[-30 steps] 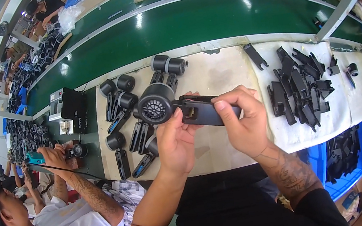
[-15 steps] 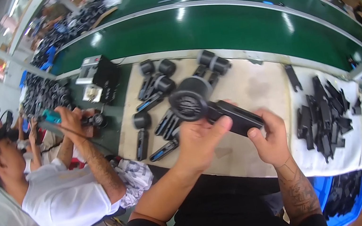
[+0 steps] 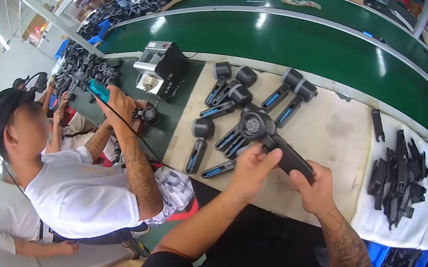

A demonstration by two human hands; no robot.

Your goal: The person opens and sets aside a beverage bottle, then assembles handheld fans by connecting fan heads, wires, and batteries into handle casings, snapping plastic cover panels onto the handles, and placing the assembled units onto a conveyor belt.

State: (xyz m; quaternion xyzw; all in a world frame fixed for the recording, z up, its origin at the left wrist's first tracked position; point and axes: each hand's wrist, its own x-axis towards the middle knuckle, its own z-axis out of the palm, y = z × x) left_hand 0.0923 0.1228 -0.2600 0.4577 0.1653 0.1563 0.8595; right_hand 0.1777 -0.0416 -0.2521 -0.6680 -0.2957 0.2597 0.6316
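Observation:
A black hair dryer (image 3: 289, 159), with a round grilled head and a long straight handle, is held between my hands above the table. My left hand (image 3: 254, 170) grips it where the handle meets the head, thumb along the handle. My right hand (image 3: 314, 187) closes around the handle's lower end, thumb on one side and fingers on the other. Just beyond lie several similar units (image 3: 203, 129) with round dark heads and handles showing a blue strip inside. To the right, a pile of narrow black handle covers (image 3: 394, 177) rests on a white sheet (image 3: 373, 220).
A green conveyor (image 3: 242, 32) runs along the far side behind a pale rail. At left, a co-worker (image 3: 81, 184) in a white shirt holds a teal tool (image 3: 99, 89) beside a small black-and-silver machine (image 3: 161, 69). Blue bins (image 3: 380, 253) with black parts stand below the table's right end.
The view has swung left, showing more of the co-worker. The hair dryer has tilted so its grille faces me more and its handle points more steeply downward; both hands still hold it.

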